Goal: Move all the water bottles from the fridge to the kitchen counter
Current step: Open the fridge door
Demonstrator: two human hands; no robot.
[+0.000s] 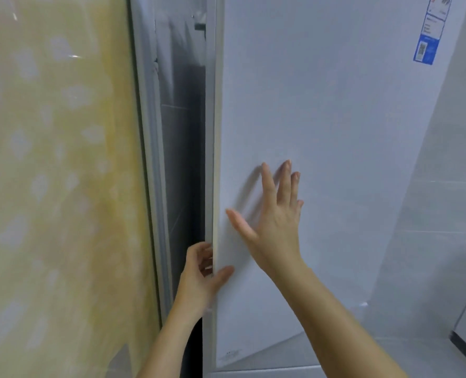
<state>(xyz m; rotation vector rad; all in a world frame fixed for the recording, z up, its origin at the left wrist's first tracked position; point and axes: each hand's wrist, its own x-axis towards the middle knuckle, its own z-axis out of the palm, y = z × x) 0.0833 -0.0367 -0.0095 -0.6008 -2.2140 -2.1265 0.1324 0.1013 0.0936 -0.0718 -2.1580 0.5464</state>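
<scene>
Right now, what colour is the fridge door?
White; the fridge door shows best in the head view.

Bare left hand (199, 274), bare right hand (277, 225), bare forearms (335, 320).

Fingertips of our left hand (196, 282) sat hidden behind the fridge door (322, 118) edge; we couldn't read the cropped sticker (429, 31) at that door's top corner.

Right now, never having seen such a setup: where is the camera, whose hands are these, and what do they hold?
No machine: a person wears one camera on the head, looking down at their own bare hands. The left hand curls its fingers round the edge of the white fridge door, thumb on the front. The right hand is spread open on or just off the door's face. A yellow patterned wall stands left.
</scene>
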